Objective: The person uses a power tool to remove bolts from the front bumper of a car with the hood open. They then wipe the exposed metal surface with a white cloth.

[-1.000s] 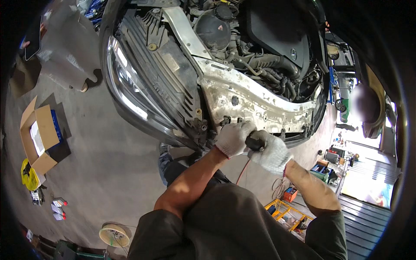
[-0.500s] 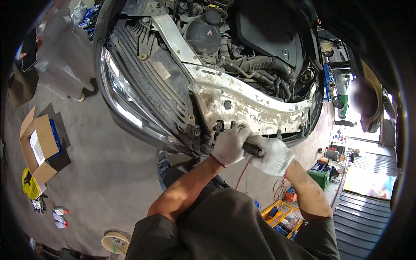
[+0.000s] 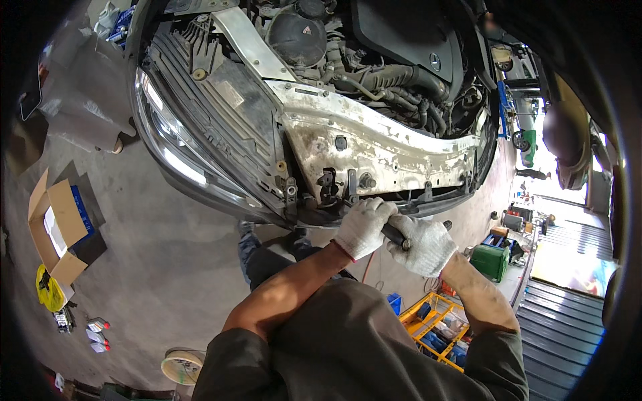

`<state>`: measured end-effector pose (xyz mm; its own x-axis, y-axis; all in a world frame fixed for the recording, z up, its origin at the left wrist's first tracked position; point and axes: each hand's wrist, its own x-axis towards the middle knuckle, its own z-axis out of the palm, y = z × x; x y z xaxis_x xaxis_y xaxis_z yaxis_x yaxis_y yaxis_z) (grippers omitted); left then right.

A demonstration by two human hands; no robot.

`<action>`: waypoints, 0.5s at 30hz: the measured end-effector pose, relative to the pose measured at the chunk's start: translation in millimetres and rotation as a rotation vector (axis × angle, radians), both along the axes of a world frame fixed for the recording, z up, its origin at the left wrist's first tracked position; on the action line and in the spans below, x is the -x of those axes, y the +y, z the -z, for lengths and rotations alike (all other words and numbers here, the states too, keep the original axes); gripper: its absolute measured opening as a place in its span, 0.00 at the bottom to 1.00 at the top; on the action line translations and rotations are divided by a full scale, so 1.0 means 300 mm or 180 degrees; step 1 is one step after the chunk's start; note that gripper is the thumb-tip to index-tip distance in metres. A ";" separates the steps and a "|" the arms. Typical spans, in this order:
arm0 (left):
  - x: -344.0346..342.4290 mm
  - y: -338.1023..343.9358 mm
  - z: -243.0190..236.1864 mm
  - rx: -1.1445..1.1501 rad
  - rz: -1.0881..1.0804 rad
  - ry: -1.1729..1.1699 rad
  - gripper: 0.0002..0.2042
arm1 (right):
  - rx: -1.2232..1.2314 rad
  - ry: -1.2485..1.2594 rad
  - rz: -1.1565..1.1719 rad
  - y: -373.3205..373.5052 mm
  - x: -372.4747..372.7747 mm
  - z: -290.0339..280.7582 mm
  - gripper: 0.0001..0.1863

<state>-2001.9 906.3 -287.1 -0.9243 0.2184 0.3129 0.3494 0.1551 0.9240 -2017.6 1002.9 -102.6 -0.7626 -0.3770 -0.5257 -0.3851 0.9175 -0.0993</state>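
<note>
Both my hands wear white knit gloves and are close together just below the front edge of a car's open engine bay. My left hand (image 3: 366, 227) is closed, its fingers curled around something by the dark black-handled tool (image 3: 394, 235); its far end is hidden. Beside it, my right hand (image 3: 422, 247) wraps around the same tool, whose rounded end shows between the gloves. A second dark end sticks out past the right knuckles. Just beyond my hands lies the worn silver front panel (image 3: 314, 144), with a round bolt-like fitting (image 3: 366, 180) and a black latch (image 3: 328, 186).
The headlight (image 3: 167, 140) is at the left, the black engine cover (image 3: 408, 40) at the far right. An open cardboard box (image 3: 57, 227) stands on the floor at left, near small bottles (image 3: 97, 334). A yellow tool cart (image 3: 428, 324) is at lower right.
Both gloved hands have drawn back slightly from the silver panel, uncovering the round fitting and more of the latch. The tool stays between them. My view has shifted a little.
</note>
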 end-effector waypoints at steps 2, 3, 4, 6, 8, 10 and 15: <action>0.001 -0.006 0.007 -0.0033 -0.0069 0.0038 0.20 | 0.0103 0.0032 -0.0090 0.011 0.003 0.013 0.19; 0.002 -0.010 0.007 -0.0053 -0.0107 0.0059 0.20 | 0.0092 0.0014 -0.0102 0.009 0.006 0.014 0.19; 0.000 -0.013 0.003 -0.0087 -0.0091 0.0025 0.20 | 0.0082 -0.0003 -0.0114 0.004 0.008 0.013 0.19; -0.008 -0.019 -0.005 -0.0155 -0.0070 -0.0048 0.20 | 0.0046 -0.0020 -0.0118 -0.012 0.010 0.001 0.19; -0.006 -0.023 -0.004 -0.0200 -0.0189 0.0061 0.19 | -0.0006 -0.0018 -0.0104 -0.034 0.011 -0.016 0.18; -0.006 -0.025 0.001 -0.0194 -0.0207 0.0099 0.20 | 0.0079 0.0023 -0.0129 -0.016 0.007 0.009 0.17; 0.006 -0.025 0.020 -0.0270 -0.0188 0.0048 0.20 | 0.0311 -0.0271 0.0584 -0.025 0.000 0.020 0.18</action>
<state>-2003.7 898.7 -293.1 -0.9299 0.1358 0.3420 0.3560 0.0974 0.9294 -2017.6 995.3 -108.7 -0.7775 -0.2883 -0.5590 -0.1990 0.9558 -0.2162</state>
